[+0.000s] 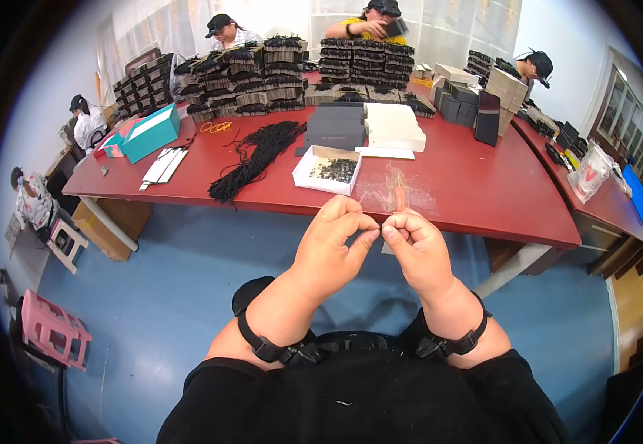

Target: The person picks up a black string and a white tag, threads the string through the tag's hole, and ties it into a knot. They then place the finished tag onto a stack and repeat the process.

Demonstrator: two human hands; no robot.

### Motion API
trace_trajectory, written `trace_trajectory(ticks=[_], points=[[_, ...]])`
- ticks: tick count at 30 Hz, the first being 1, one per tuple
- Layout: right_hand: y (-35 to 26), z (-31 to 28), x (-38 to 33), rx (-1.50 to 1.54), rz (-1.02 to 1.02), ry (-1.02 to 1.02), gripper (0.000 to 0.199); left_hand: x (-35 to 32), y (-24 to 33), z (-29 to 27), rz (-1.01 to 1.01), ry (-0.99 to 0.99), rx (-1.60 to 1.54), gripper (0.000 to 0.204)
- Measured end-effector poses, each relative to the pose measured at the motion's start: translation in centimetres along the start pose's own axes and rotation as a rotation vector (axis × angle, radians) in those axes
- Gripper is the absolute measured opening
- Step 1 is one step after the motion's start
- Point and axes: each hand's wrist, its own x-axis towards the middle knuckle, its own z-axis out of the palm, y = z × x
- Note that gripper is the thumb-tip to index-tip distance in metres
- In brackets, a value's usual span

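Observation:
My left hand (336, 238) and my right hand (419, 250) meet just off the table's front edge. Thumb and forefinger of each are pinched together, with the tips almost touching. A tiny dark bit shows between the fingertips, too small to name. Just beyond my right hand lies a pointed tool with a wooden handle (400, 197), on a clear plastic sheet (373, 194). Beyond my left hand stands a shallow white box (305, 177) holding many small black pieces. To its left a thick bundle of black cords (251, 161) stretches across the red table (484, 185).
Behind the box are dark grey card pieces (334, 127) and a white stack (394, 127). Tall stacks of black-corded cards (243, 80) line the far side. A teal box (151, 133) and white strips (164, 166) lie left; a phone (487, 118) stands right. Several people sit around.

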Motion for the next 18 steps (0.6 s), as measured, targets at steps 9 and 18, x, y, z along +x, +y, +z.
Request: trace_trajectory(ticks=[9,18], points=[[-0.1,-3.2,-0.1,-0.146,-0.001,0.032,0.015,-1.1,-2.4,0.4,-0.377,-0.019,-0.891,0.007],[1.1,-4.0,-0.6,0.598,0.100,0.183,0.021,-2.3,-5.5,0.6,-0.577,-0.019,-1.260,0.006]])
